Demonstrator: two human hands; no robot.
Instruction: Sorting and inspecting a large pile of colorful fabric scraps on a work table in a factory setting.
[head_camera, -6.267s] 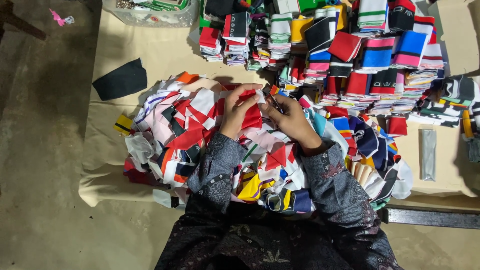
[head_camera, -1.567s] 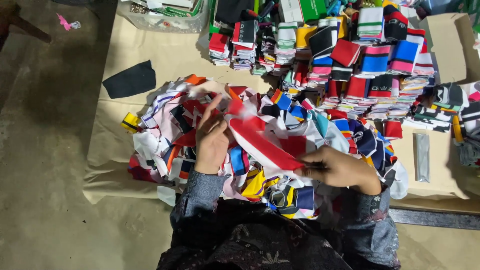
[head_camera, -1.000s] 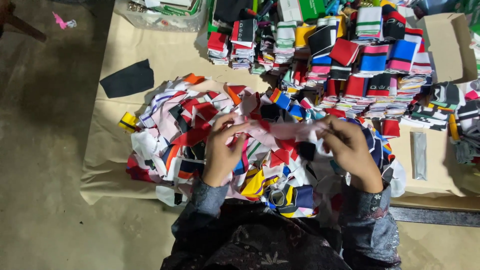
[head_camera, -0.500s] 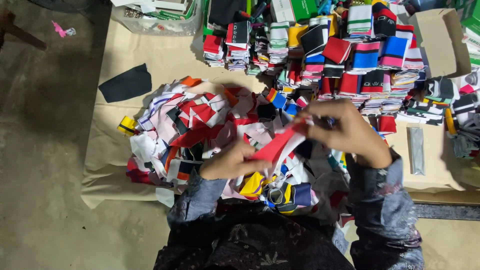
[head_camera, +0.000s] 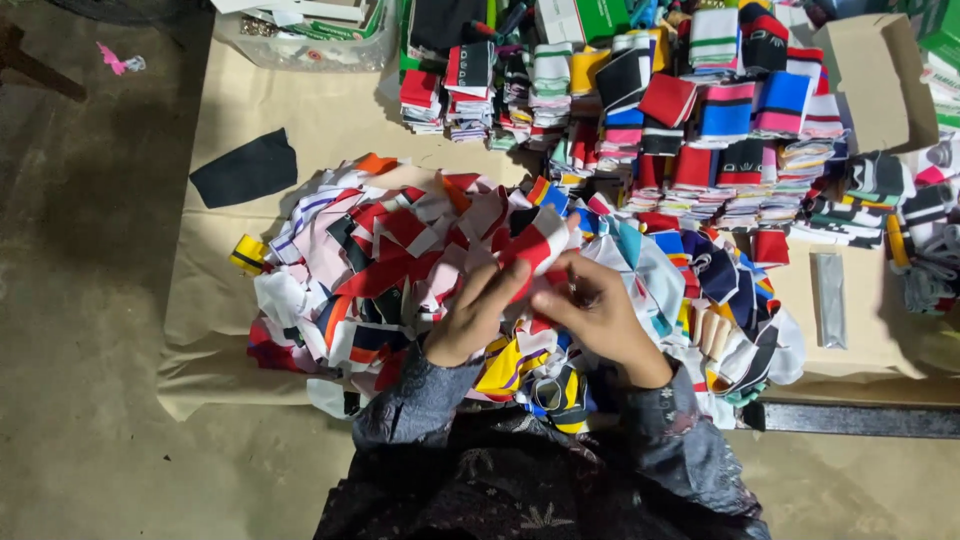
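Observation:
A loose heap of small coloured fabric pieces (head_camera: 400, 250), mostly red, white and blue, lies on a tan sheet (head_camera: 300, 120) in front of me. My left hand (head_camera: 472, 315) and my right hand (head_camera: 598, 312) meet over the middle of the heap. Both pinch one folded red-and-white fabric piece (head_camera: 535, 245), held just above the pile. My sleeves are dark and patterned.
Neat stacks of folded striped fabric pieces (head_camera: 700, 110) fill the far side. A cardboard box (head_camera: 875, 75) stands at the far right. A black fabric patch (head_camera: 245, 168) lies at the left, a grey flat strip (head_camera: 830, 298) at the right, bare floor (head_camera: 80, 300) to the left.
My hands were spread apart, stretching a red-and-white piece across the heap. They have come together at the middle, with the piece folded between them.

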